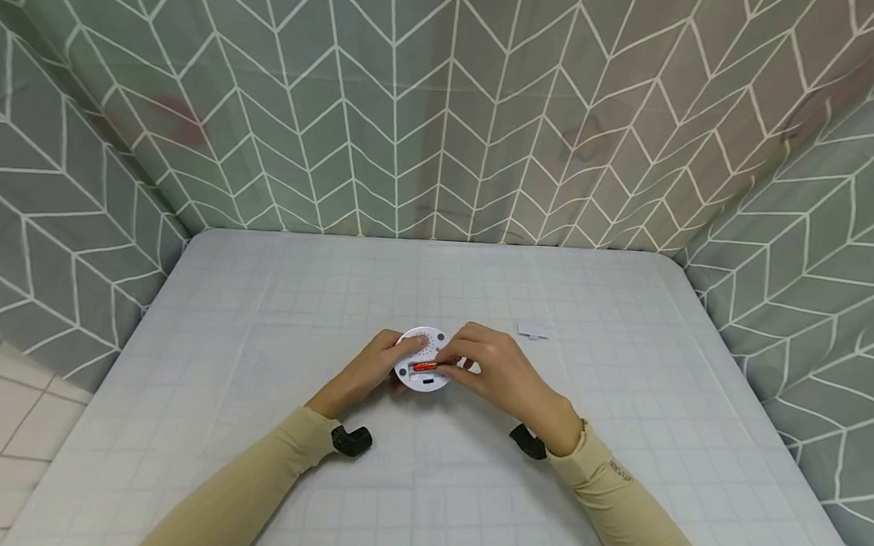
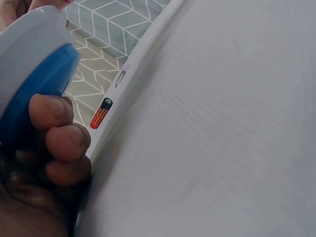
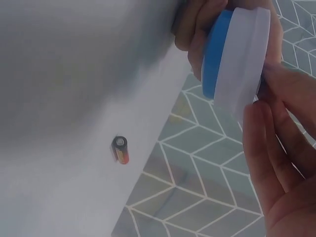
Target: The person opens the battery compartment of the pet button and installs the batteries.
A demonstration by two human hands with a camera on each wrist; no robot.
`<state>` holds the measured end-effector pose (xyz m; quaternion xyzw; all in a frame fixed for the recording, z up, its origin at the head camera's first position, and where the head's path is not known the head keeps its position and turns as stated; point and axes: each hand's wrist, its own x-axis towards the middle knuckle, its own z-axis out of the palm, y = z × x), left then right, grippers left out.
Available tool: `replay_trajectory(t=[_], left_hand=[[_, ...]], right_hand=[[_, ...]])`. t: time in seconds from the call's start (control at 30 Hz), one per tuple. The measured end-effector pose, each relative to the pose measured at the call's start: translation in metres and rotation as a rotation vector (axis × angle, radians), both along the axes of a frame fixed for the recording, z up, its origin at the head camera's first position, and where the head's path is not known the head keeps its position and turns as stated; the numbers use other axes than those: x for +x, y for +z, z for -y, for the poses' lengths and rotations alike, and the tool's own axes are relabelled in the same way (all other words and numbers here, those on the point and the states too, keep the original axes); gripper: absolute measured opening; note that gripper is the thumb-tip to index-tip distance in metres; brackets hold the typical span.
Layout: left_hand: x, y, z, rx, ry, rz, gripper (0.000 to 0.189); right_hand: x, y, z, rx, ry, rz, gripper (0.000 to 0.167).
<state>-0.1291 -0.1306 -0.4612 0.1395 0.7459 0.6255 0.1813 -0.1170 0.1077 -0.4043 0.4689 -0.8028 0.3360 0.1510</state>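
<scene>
My left hand (image 1: 368, 369) grips a round device (image 1: 430, 382), thumb across its white underside and fingers curled round the blue part (image 2: 43, 79). That underside faces up and shows small holes, dark feet and an uncovered battery compartment. A red-and-orange battery (image 1: 425, 366) lies at the compartment; my right hand (image 1: 502, 373) pinches its right end between thumb and fingers. Whether it is fully seated I cannot tell. Seen edge-on in the right wrist view, the device's white casing (image 3: 242, 59) hides the battery from my right fingers (image 3: 256, 143).
Beyond my right hand a small white battery cover (image 1: 531, 330) lies on the white table (image 1: 293, 289). A second battery (image 2: 101, 113) lies on the table, also in the right wrist view; the head view does not show it. Patterned curtains (image 1: 446, 123) surround the table's back and sides.
</scene>
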Motion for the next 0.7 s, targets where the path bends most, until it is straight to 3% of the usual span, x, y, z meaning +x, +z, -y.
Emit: replay_trajectory(t=[0.43,0.7], left_hand=[[-0.0003,-0.0002,-0.0002,-0.009,-0.007,-0.008,0.051],[-0.0009,-0.0023,0.0010,0.015,-0.014,-0.008,0.049]], right_hand=[[-0.0005,-0.0056,0.0004,-0.002,-0.041,0.077,0.016],[0.0038,-0.0038,0.0052,0.041,-0.047,0.028,0.016]])
